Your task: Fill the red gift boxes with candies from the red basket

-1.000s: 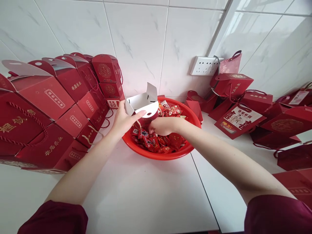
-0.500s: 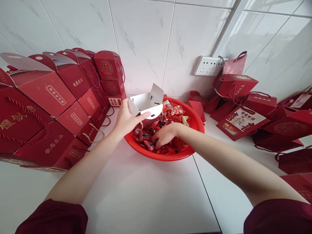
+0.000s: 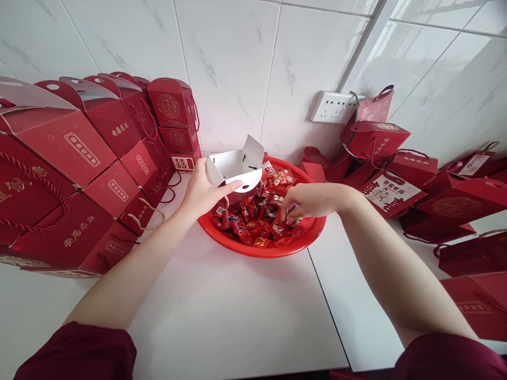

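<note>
My left hand [image 3: 206, 190] grips a small red gift box with a white inside [image 3: 232, 164], its top flaps spread apart, held tilted over the left rim of a red plastic basket [image 3: 253, 252]. Thumb on the front flap, fingers behind the box. Heaped in the basket are red-wrapped candies [image 3: 241, 227]. My right hand [image 3: 303, 203] is at the right part of the heap, fingers curled down and together. What lies between those fingertips, if anything, cannot be made out.
Stacked red gift boxes [image 3: 63, 142] with rope handles line the left side. More red boxes [image 3: 380, 142] crowd the right, below a white power strip [image 3: 335, 107] on the tiled wall. A seam [image 3: 328, 309] crosses the white table.
My right hand has moved right and slightly up within the basket, from the front middle of the candies to their right side. My left hand keeps the box in nearly the same place.
</note>
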`<state>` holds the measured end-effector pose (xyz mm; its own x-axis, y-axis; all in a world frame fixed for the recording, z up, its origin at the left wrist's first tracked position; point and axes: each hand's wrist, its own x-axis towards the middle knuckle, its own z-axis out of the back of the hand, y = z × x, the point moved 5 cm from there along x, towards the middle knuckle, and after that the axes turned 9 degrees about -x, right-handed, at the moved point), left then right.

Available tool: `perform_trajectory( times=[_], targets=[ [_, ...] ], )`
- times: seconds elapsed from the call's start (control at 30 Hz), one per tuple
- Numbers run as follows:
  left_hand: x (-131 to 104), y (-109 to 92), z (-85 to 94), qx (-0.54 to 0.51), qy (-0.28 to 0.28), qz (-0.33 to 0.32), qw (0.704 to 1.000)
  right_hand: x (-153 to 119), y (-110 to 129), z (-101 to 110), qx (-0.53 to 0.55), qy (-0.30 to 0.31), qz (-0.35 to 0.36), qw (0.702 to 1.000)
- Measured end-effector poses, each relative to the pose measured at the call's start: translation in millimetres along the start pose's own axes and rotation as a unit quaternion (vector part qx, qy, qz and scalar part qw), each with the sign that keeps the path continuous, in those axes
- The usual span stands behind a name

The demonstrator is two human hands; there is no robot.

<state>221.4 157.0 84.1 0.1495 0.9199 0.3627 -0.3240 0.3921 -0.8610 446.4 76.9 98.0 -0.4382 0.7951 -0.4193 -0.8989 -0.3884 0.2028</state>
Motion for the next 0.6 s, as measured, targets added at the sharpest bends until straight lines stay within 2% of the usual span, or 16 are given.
perform_trajectory(
  times=[0.07, 0.13, 0.23, 0.33, 0.4, 0.5, 0.53, 0.6],
  targets=[
    [0.0, 0.1, -0.2, 0.000, -0.001, -0.002, 1.000, 1.2, 2.7, 6.7, -0.015, -0.035, -0.023, 0.999],
    [0.3, 1.5, -0.6, -0.006, -0.003, -0.007, 1.000, 5.0, 10.4, 13.4, -0.012, -0.079, -0.015, 0.997],
    [0.5, 3.8, -1.4, -0.014, -0.002, -0.014, 1.000, 10.9, 25.3, 16.0, 0.036, -0.115, 0.048, 0.992],
    [-0.1, 4.6, -1.4, -0.011, -0.002, -0.015, 1.000, 17.6, 34.8, 8.3, 0.057, -0.106, 0.095, 0.988],
    [-0.7, 4.3, -1.5, -0.012, -0.003, -0.017, 1.000, 24.2, 31.9, 3.8, -0.009, -0.123, 0.038, 0.992],
    [-1.2, 4.6, -1.4, -0.017, -0.008, -0.023, 1.000, 32.6, 24.9, 5.8, -0.140, -0.188, -0.089, 0.968],
    [-1.2, 4.9, -1.2, -0.017, -0.012, -0.026, 0.999, 36.3, 25.9, 5.1, -0.151, -0.189, -0.097, 0.965],
    [-1.0, 5.4, -0.9, -0.016, -0.016, -0.031, 0.999, 47.1, 34.9, -3.0, -0.103, -0.134, -0.036, 0.985]
  ],
)
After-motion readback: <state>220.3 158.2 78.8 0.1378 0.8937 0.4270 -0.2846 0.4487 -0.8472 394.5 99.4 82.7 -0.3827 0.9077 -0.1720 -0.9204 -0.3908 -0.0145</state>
